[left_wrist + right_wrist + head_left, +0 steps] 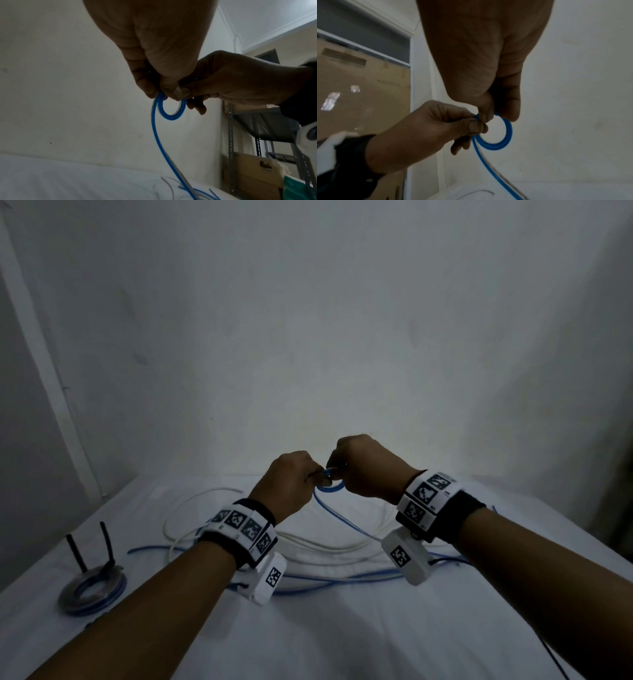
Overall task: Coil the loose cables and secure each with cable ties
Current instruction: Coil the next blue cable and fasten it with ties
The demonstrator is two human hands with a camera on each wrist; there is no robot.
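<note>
**Both hands pinch the blue loop**

At far left a finished coil (pixel 92 590) lies on the white counter (pixel 342 638), bound by black ties (pixel 107 542). Your left hand (pixel 286 482) and right hand (pixel 368 469) pinch a small loop of the blue cable (pixel 169 115) above the counter; its tail drops among loose white cable (pixel 318 546).
</note>
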